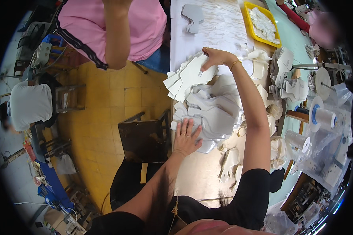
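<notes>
A fanned stack of flat white cut-out pieces lies at the table's left edge. My right hand is closed on its far end, thumb pressed on the top piece and the other fingers partly hidden beyond the edge. Nearer to me, a second pile of greyish-white cut-out pieces overlaps in loose layers, some with a clear sheen. My left hand rests flat on the near left corner of this pile, fingers spread. What the pieces are made of, I cannot tell.
A yellow tray of white pieces stands at the far right. Bundles of cream pieces line the right side, beside white thread spools. A dark stool stands left of the table. A person in pink is at the far left.
</notes>
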A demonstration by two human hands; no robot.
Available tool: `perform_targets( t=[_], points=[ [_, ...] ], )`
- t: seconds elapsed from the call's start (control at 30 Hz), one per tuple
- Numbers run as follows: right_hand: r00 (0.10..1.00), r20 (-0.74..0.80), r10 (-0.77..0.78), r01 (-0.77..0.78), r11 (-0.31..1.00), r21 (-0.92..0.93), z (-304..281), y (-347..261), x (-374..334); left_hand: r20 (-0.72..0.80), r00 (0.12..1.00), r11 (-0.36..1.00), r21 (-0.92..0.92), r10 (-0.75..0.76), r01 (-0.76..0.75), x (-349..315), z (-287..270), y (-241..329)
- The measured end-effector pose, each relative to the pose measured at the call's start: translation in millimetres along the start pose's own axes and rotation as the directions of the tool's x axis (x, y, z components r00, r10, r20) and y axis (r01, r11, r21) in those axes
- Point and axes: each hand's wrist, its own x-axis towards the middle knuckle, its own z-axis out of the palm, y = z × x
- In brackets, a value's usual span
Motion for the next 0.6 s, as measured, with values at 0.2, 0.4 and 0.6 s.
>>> perform_targets(
  t=[0.2, 0.4, 0.6],
  points=[
    [0.995, -0.075, -0.070, 0.076, 0.994, 0.084, 9.6, -9.5, -17.1, 0.032, 0.999, 1.000, 0.009, -0.014, 0.014, -0.5, -1.3, 1.5],
    [0.948, -0.306, -0.083, 0.094, 0.995, 0.022, 20.4, -73.3, -81.5, 0.015, 1.000, 1.000, 0.026, 0.000, 0.000, 2.1, -5.9, 2.3],
    [0.676, -0.733, -0.068, 0.334, 0.916, 0.224, 66.9, -113.9, -207.3, -0.002, 1.000, 1.000, -0.014, -0.006, 0.006, 0.5, 4.7, -0.2]
  ],
)
